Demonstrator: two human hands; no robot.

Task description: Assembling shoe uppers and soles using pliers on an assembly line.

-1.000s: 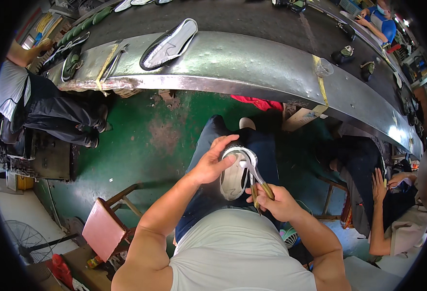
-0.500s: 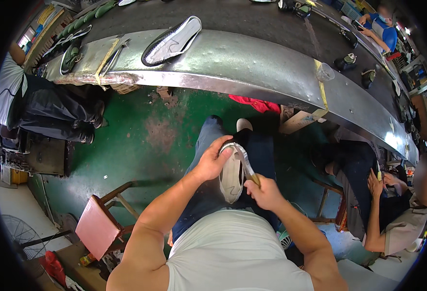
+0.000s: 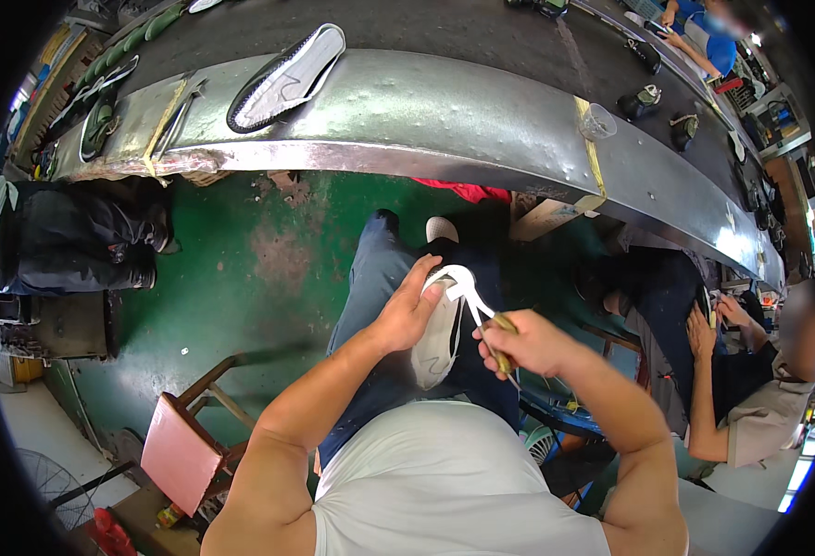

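Over my lap, my left hand (image 3: pixel 406 313) is closed on the toe end of a shoe (image 3: pixel 435 347) with a pale insole showing inside its opening. A white strip (image 3: pixel 464 280) curls up from the toe and runs to my right hand (image 3: pixel 535 347). Closed in that hand is a slim tool (image 3: pixel 503 350) with a yellowish-brown handle and a thin metal end pointing down; its exact kind is unclear. The strip reaches the fingers of that hand, but whether they pinch it is hidden.
Ahead runs a metal-edged workbench (image 3: pixel 407 111) with a black-and-white shoe (image 3: pixel 289 82) and other shoes. A pink-seated stool (image 3: pixel 181 451) stands at my left. A seated co-worker (image 3: pixel 750 398) works at my right; another person (image 3: pixel 83 236) sits far left.
My right hand has moved away from the shoe to the right, and the white strip now stretches out from the toe. The tool has turned in the hand. The whole view has shifted slightly.
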